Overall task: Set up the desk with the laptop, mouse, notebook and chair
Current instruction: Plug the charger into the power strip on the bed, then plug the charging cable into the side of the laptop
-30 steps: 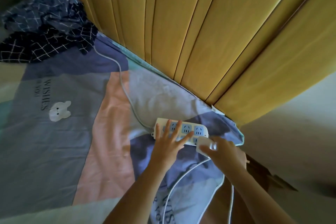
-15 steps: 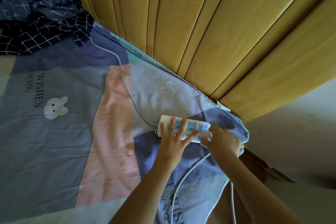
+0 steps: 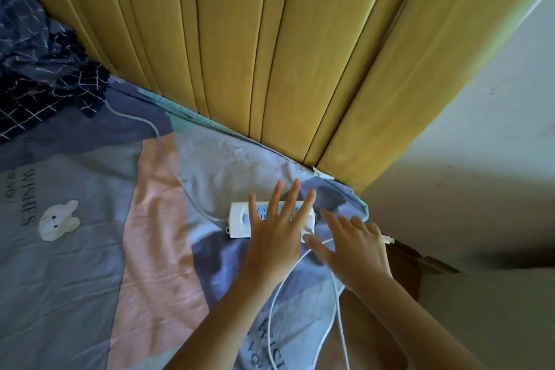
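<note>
A white power strip (image 3: 239, 219) lies on the bed sheet (image 3: 75, 264) near the headboard. My left hand (image 3: 276, 237) presses flat on it with fingers spread, hiding most of its sockets. Just right of the strip's end, my right hand (image 3: 351, 249) is spread open and holds nothing. A white charger cable (image 3: 271, 309) runs from the strip's right end, under my hands, down toward me. Its plug is mostly hidden. The laptop, mouse, notebook and chair are not in view.
The strip's own grey cord (image 3: 162, 144) trails left toward a dark checked blanket (image 3: 36, 84). A yellow padded headboard (image 3: 270, 54) rises behind the bed. A brown cardboard box (image 3: 414, 258) stands off the bed's right corner, below a pale wall (image 3: 480, 159).
My right hand held a white plug at the strip's right end, pushed it in, then let go and opened. My left hand stayed pressed on the strip.
</note>
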A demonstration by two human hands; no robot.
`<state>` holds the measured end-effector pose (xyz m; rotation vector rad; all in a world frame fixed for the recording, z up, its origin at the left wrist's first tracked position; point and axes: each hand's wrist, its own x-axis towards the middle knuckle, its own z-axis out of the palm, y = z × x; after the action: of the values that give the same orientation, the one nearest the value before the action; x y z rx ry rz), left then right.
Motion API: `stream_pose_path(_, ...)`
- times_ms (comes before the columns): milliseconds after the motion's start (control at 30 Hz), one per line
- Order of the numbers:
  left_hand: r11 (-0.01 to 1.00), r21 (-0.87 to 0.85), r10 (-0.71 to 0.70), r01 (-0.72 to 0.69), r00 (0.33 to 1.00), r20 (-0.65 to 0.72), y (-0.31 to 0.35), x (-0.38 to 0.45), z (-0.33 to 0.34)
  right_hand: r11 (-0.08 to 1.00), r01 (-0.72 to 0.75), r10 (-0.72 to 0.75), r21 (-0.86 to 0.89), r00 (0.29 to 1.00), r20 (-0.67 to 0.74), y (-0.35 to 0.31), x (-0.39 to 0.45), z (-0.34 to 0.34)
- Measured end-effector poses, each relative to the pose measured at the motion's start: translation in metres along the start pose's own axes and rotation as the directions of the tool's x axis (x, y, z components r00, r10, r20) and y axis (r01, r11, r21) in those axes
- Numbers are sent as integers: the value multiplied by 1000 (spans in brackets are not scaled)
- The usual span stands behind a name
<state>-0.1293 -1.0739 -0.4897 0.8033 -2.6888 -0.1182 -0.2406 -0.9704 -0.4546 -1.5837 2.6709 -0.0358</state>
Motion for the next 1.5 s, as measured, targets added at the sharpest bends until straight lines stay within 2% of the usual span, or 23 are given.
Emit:
stream_pose_path(167, 952, -147, 238, -267, 953, -188, 75, 9, -32, 967, 249, -255, -54, 945, -206, 72, -62, -47)
stream_pose_path(267, 895, -185, 367, -405, 906, -210, 130, 9, -37, 962, 255, -274, -102, 910, -311, 122, -106, -72)
stream_pose_path(367, 839, -211, 457, -501, 860, -225, 192, 8, -37, 975, 174, -214, -135, 896, -389, 168, -155, -97)
stream_pose_path(467, 767, -254, 506, -590, 798, -326, 259, -3, -39, 985, 74, -138, -154, 874, -465, 205, -206, -117)
stream_pose_path(600, 673, -268, 578, -689, 716, -391, 338, -18, -54, 984, -65, -28, -168, 868, -496, 252, -279, -124)
stream_pose_path(700, 585, -302, 614, -753, 654, -441, 388, -26, -54, 971, -201, 99, -127, 830, -549, 289, -332, -127)
stream_pose_path(800, 520, -336, 641, -785, 619, -455, 431, -41, -47, 936, -333, 207, -119, 789, -579, 323, -384, -126)
stream_pose_path(867, 496, -371, 653, -785, 619, -437, 458, -49, -42, 924, -365, 237, -112, 779, -581, 339, -409, -121)
stream_pose_path(933, 470, -445, 678, -763, 634, -372, 484, -57, -41, 920, -382, 260, -82, 755, -602, 352, -420, -116)
stream_pose_path(1000, 460, -618, 676, -637, 703, -221, 510, -63, -48, 925, -372, 250, -78, 749, -614, 361, -421, -112)
stream_pose_path(1033, 474, -731, 645, -491, 759, -92, 523, -65, -54, 931, -354, 230, -88, 757, -611, 364, -420, -109)
stream_pose_path(1067, 485, -826, 609, -287, 789, 83, 535, -66, -59, 937, -333, 205, -101, 764, -612, 366, -419, -107)
stream_pose_path(1100, 463, -885, 571, -59, 783, 247, 547, -65, -63, 943, -313, 182, -110, 764, -618, 366, -417, -104)
stream_pose_path(1167, 327, -878, 488, 349, 734, 473, 565, -62, -65, 959, -264, 140, -105, 760, -634, 367, -415, -98)
stream_pose_path(1233, 259, -795, 435, 549, 669, 603, 572, -55, -64, 974, -209, 104, -91, 764, -637, 367, -414, -95)
stream_pose_path(1300, 314, -780, 429, 542, 652, 626, 567, -51, -62, 986, -158, 90, -55, 779, -620, 369, -419, -93)
stream_pose_path(1367, 387, -815, 429, 432, 698, 573, 558, -49, -59, 990, -138, 109, -1, 785, -610, 376, -426, -94)
stream_pose_path(1433, 442, -815, 418, 374, 718, 556, 548, -47, -56, 980, -179, 195, 86, 781, -594, 387, -430, -92)
stream_pose_path(1500, 552, -780, 417, 295, 713, 564, 542, -47, -54, 943, -260, 332, 208, 773, -540, 399, -430, -89)
